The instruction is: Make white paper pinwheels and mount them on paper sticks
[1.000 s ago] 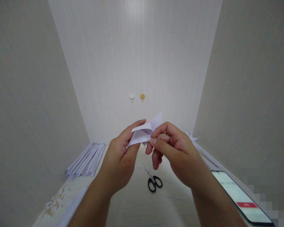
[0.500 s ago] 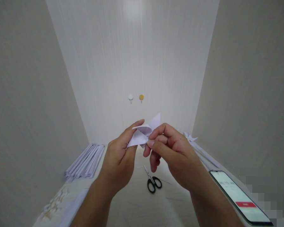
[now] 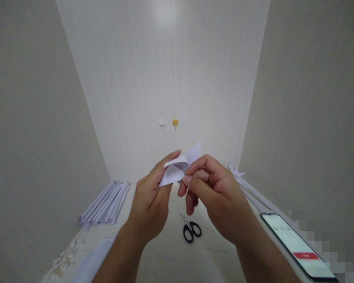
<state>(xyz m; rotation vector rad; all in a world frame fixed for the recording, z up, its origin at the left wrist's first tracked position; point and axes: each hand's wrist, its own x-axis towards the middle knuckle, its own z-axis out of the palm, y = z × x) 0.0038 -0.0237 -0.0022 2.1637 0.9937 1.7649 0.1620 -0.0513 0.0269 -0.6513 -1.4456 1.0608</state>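
While raised in mid-air above the scissors (image 3: 189, 228) and table (image 3: 171, 255), being pinched shut between left hand (image 3: 150, 198) and right hand (image 3: 215, 196): folded paper (image 3: 177, 169), looking light, thin, easily creased, likely best handled along its folds.

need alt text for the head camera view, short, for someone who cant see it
Two bare hands, left hand and right hand, pinch a small folded white paper above a pale table. Black-handled scissors lie below; a stack of folded papers sits left, a lit phone right.
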